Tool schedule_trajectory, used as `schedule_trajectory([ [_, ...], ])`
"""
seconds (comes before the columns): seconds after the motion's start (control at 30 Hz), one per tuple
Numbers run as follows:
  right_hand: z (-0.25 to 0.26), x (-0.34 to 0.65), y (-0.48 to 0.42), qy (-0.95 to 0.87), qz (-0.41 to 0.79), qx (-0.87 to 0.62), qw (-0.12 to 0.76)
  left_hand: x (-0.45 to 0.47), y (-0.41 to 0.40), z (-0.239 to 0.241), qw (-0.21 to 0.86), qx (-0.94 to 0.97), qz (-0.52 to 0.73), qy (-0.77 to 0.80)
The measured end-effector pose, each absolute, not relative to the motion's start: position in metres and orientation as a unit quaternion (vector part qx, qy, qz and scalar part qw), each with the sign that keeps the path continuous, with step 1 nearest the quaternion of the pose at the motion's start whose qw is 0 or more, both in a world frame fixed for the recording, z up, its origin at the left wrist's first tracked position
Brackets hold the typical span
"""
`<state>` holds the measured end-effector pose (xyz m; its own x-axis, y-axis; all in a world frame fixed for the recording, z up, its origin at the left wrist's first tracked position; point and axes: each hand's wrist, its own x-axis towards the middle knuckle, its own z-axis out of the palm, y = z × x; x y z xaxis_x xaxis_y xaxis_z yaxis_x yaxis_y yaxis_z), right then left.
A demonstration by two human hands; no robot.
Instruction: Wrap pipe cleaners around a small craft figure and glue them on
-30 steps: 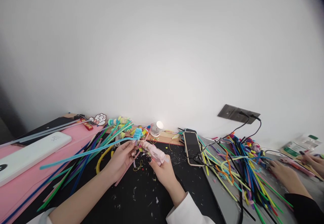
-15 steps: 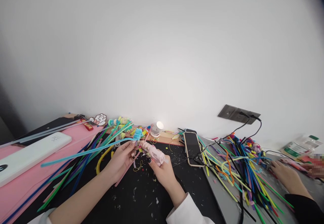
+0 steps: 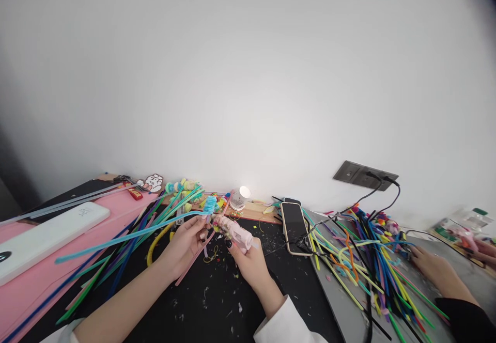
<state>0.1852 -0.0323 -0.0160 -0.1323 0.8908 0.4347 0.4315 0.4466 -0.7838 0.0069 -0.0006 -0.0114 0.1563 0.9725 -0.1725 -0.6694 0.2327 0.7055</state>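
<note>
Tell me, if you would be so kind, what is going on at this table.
A person is working with both hands over a black tabletop strewn with scraps. The left grip holds a blue fuzzy coil, its long tail trailing leftward. The right grip holds a pink glue gun, its front end close to the coil; I cannot tell whether they touch. To the right, beyond a phone and coloured fuzzy stems, is a co-worker's hand.

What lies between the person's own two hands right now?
Head view: a pink glue-gun-like tool, gripped in the right hand and pointing toward the left hand, plus a thin pink stem slanting past.
</note>
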Motion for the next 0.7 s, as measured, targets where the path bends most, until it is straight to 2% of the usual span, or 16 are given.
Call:
schedule_trajectory([
  [0.47, -0.0123, 0.1853, -0.0329, -0.703, 0.232, -0.485, 0.466, 0.0048, -0.0008, -0.0103, 0.720, 0.230, 0.571, 0.320],
  [0.6, -0.0119, 0.1870, -0.0317, -0.674, 0.185, -0.533, 0.476, 0.0039, 0.0001, -0.0091, 0.709, 0.241, 0.575, 0.331],
  [0.7, -0.0094, 0.1894, -0.0314, -0.654, 0.121, -0.611, 0.429, 0.0037, 0.0000, -0.0073, 0.688, 0.251, 0.586, 0.347],
])
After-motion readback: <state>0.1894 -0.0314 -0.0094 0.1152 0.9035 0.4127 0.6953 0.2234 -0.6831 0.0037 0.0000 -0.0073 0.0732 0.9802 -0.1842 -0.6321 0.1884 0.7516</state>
